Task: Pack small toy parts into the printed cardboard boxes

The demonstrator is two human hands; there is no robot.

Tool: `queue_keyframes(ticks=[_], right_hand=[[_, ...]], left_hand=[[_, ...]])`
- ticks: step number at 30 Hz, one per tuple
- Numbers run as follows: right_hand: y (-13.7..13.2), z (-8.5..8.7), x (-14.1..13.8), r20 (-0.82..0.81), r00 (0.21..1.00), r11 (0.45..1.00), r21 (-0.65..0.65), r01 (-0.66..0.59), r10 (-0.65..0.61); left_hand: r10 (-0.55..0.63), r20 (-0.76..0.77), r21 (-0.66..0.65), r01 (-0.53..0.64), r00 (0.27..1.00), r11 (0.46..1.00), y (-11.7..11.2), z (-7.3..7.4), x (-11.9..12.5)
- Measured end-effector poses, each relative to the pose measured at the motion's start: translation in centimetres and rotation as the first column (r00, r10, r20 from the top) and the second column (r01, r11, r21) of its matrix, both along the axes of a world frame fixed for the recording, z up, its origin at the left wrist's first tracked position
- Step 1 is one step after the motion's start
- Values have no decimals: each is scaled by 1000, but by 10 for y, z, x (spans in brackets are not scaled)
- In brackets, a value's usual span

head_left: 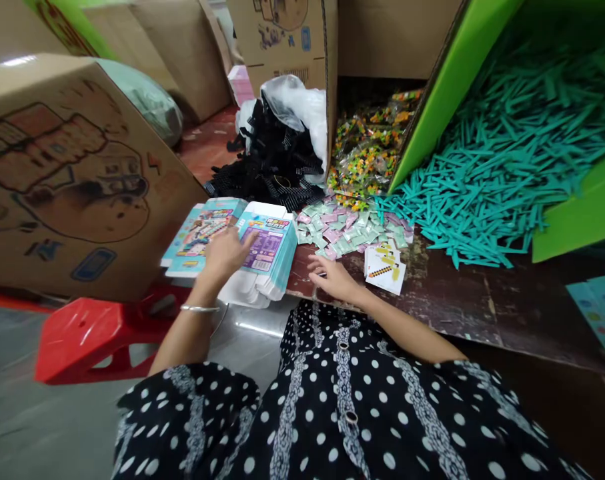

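Directly under the left hand, a stack of flat cartons

bare tabletop right, cartons perhaps blocking left

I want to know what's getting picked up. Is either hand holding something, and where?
Nothing is clearly held. The left hand lies flat on top of the flat printed box stack. The right hand rests on the table edge near small packets; anything under its fingers is hidden.

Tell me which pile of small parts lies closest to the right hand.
The pink and pale green packets, just beyond the right hand; the teal sticks lie farther right.
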State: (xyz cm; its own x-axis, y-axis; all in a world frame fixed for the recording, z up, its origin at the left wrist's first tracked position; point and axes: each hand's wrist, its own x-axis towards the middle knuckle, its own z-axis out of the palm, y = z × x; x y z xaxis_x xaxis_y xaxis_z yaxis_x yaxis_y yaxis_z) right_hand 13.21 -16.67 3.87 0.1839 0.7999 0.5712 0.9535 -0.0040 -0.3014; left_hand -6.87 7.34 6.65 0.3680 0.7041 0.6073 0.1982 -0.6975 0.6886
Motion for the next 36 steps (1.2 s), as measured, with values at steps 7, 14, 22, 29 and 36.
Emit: queue_keyframes(ticks=[7,14,22,29,36], right_hand=[[79,93,14,-31,999,984,173,31,-26],[164,142,10,-2,977,976,-56,212,-212],[109,111,-1,25,974,970,99,221,-224],[-15,-8,-3,-575,811,959,-276,-64,-111],[-80,-52,-11,-890,449,997,57,-51,73]], left_hand=[[-91,11,-661,75,996,747,28,-108,-76],[-80,650,-714,644,756,276,-6,-161,-40],[143,774,-629,724,617,283,8,-129,-7],[97,799,-600,781,593,174,-59,-156,-12],[-201,902,-421,880,382,-219,-137,-211,18]])
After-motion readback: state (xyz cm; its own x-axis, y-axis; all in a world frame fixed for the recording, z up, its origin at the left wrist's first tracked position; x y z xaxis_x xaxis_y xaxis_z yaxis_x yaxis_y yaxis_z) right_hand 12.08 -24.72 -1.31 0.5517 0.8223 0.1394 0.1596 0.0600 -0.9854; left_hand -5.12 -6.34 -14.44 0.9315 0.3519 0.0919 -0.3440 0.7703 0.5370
